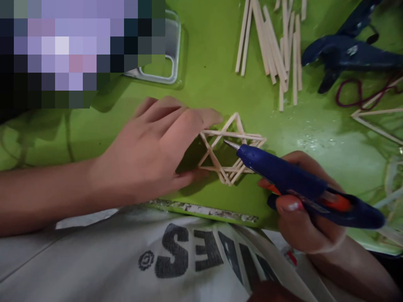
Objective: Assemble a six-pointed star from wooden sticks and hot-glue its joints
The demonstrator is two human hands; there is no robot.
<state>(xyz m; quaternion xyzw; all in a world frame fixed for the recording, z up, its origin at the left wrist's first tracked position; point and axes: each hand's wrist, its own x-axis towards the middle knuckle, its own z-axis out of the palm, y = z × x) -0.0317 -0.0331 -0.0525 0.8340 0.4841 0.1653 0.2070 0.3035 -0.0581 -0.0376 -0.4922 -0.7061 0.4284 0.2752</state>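
Observation:
A star-shaped frame of thin wooden sticks (233,152) lies flat on the green table (214,75), close to its near edge. My left hand (154,147) rests on the frame's left side, fingertips pressing its upper and lower sticks. My right hand (302,205) grips a blue glue gun (292,178) with an orange trigger. The gun's metal nozzle points left and hovers over the middle of the star, just above the sticks.
Several loose wooden sticks (277,46) lie in a pile at the back. A dark blue clamp (349,52) and a dark red elastic loop (355,94) sit at the back right. Another stick frame (374,121) lies at the right edge. A clear plastic tray (166,58) stands at the back left.

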